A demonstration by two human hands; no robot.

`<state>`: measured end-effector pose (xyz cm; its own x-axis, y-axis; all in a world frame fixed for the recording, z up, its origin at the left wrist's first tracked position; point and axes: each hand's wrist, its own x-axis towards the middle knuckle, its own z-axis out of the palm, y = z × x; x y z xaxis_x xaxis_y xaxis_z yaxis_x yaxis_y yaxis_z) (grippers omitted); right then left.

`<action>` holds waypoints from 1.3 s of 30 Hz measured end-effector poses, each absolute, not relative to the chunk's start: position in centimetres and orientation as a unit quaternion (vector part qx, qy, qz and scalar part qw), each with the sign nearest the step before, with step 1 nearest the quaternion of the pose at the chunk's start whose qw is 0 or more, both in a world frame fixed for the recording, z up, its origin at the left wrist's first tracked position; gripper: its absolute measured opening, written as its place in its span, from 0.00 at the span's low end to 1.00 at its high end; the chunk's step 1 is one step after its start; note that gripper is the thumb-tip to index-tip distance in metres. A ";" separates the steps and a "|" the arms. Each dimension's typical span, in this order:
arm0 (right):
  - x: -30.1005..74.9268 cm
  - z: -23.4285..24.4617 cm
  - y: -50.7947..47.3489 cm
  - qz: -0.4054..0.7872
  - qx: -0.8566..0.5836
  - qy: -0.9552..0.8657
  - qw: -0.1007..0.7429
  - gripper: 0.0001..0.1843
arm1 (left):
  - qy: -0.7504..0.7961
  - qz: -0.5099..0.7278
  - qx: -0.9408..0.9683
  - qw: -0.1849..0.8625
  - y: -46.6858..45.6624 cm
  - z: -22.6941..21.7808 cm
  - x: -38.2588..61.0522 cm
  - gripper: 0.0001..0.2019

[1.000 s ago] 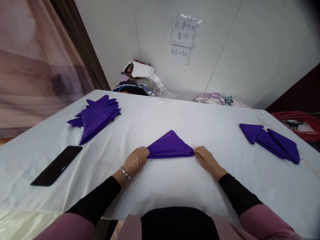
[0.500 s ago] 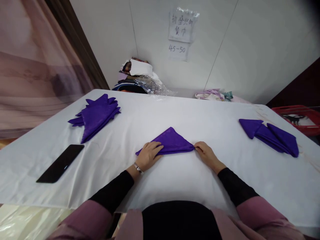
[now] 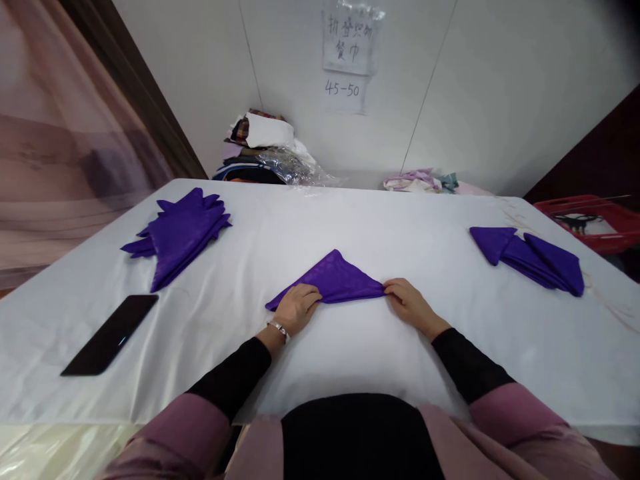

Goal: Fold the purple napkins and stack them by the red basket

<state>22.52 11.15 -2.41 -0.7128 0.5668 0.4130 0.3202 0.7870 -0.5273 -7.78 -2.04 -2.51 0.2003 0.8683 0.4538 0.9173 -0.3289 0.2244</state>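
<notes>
A purple cloth napkin (image 3: 337, 279) folded into a triangle lies flat on the white tablecloth (image 3: 350, 347) in front of me. My left hand (image 3: 297, 308) rests on its left part with the fingers laid flat over the cloth. My right hand (image 3: 406, 303) has its fingers closed in a pinch on the napkin's right corner. A bracelet sits on my left wrist.
A stack of folded purple napkins (image 3: 181, 233) lies at the far left, a second group of purple napkins (image 3: 530, 257) at the right. A black phone (image 3: 110, 334) lies near the left front edge. Bundled fabrics (image 3: 265, 150) sit behind the table, a red basket (image 3: 590, 220) at far right.
My left hand has moved from pinching the napkin's left corner onto the cloth, fingers flat on top. The right hand has stayed at the right corner. The view has shifted slightly.
</notes>
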 end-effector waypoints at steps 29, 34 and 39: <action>22.2 -1.4 10.2 0.043 -0.231 -0.957 0.171 0.15 | -0.580 -0.175 -0.794 0.054 -3.3 -1.3 -7.3 0.14; 22.1 -1.3 9.8 0.031 -0.235 -0.958 0.161 0.15 | -0.556 -0.151 -0.817 0.016 -2.4 -0.7 -4.4 0.22; 22.5 -1.3 9.6 0.047 -0.248 -0.954 0.162 0.15 | -0.532 -0.117 -0.838 -0.031 -0.6 -1.3 -1.8 0.33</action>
<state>22.53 9.61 -1.32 -0.8242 0.4891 0.2855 0.4584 0.8721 -0.1709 -1.83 -0.63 -1.29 0.4058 0.8993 0.1630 0.8847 -0.4313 0.1771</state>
